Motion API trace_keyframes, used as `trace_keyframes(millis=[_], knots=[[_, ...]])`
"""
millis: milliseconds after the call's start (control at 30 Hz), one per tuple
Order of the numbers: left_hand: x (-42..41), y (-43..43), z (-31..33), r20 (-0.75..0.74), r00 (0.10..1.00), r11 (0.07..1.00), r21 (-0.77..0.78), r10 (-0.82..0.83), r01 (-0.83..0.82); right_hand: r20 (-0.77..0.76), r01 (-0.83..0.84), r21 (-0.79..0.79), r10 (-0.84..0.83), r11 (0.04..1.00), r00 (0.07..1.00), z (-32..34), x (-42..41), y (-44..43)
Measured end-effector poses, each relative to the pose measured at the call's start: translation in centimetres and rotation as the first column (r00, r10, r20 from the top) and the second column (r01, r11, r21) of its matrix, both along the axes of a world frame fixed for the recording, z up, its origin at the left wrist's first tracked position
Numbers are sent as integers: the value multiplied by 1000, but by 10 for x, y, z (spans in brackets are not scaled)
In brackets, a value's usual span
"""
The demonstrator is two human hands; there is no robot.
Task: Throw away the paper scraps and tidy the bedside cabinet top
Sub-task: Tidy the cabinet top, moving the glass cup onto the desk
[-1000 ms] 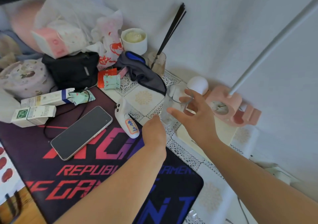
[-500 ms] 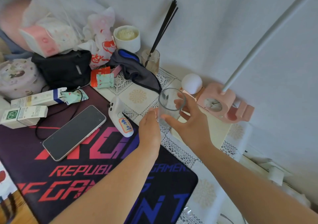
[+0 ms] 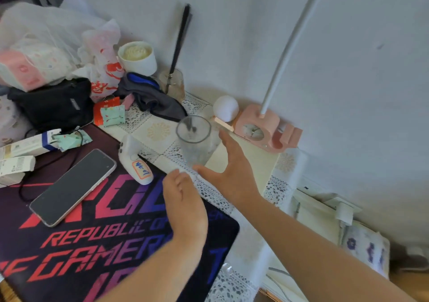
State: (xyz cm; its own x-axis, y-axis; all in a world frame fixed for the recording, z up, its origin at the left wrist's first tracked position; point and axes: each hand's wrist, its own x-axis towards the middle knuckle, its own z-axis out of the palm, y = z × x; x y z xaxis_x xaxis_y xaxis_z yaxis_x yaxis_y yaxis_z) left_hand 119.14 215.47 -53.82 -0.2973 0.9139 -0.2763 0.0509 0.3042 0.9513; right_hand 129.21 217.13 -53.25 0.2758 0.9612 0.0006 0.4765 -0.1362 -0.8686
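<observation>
While fingers (image 3: 226, 139) spread, right hand (image 3: 228, 169) cups glass (image 3: 194, 142).

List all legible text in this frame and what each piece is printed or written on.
"REPUBLIC OF GAMERS", partly hidden by the left hand: large dark desk mat.
Big red-to-purple logo letters above it: cut off by the phone, not readable as a word.
Handwritten marks on the orange-bordered sticker of the white controller: unclear.
Red print on the plastic bag: blurred.
White cartons: too small.
</observation>
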Motion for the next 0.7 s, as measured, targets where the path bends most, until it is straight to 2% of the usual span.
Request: trace_keyframes(millis=[67, 200, 300, 400, 600, 700], knots=[[18, -45, 0, -51, 980, 973, 122, -192, 197, 41, 32, -10, -31, 999, 999, -3, 23, -24], [68, -97, -16, -202, 857, 828, 227, -475, 513, 116, 235, -17, -231, 972, 966, -16, 89, -92], [111, -115, -23, -269, 754, 742, 167, -599, 649, 184, 460, -31, -448, 887, 875, -39, 141, -151], [149, -134, -39, -363, 603, 613, 102, -711, 784, 240, 633, -117, -597, 765, 765, -68, 180, -206], [213, -168, -92, -417, 376, 427, -33, -827, 904, 277, 719, -222, -664, 658, 694, -122, 223, -281], [245, -183, -119, -364, 282, 341, -109, -888, 934, 263, 756, -259, -709, 602, 655, -147, 237, -299]])
